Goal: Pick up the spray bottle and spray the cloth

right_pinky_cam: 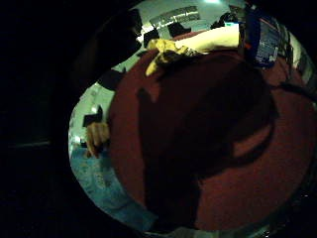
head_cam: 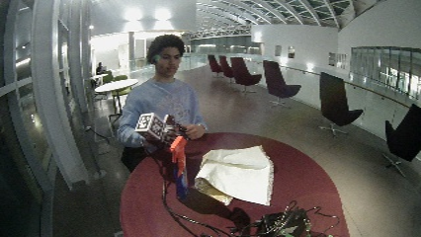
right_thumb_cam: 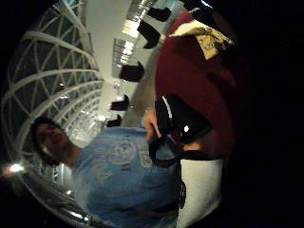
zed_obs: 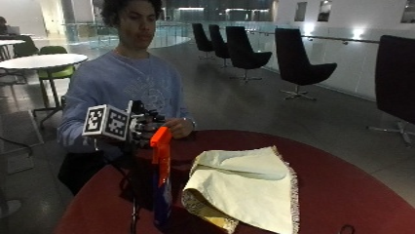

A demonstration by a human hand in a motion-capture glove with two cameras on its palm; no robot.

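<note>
Round red table [zed_obs: 337,185]: cloth [zed_obs: 250,187], spray bottle [zed_obs: 160,185] upright; gloved right hand [zed_obs: 144,127] raised, finger state unclear.

Spray bottle [zed_obs: 160,195]: orange trigger head, blue body. Cloth [zed_obs: 250,187]: pale yellow, fringed edge. Round table [zed_obs: 350,195]: dark red. Sweatshirt [zed_obs: 123,87]: light blue.

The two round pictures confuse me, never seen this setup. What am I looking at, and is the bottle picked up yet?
No robot here: a person sits at a round red table, wearing a black glove on the right hand. The two round pictures come from cameras on that palm, looking out over the table; the other two come from cameras beside the table. On the table stand a spray bottle with an orange head and lies a cream cloth, folded beside it. The gloved hand hovers just behind the bottle's head; I see nothing held in it. The bare hand rests at the table's far edge.
</note>
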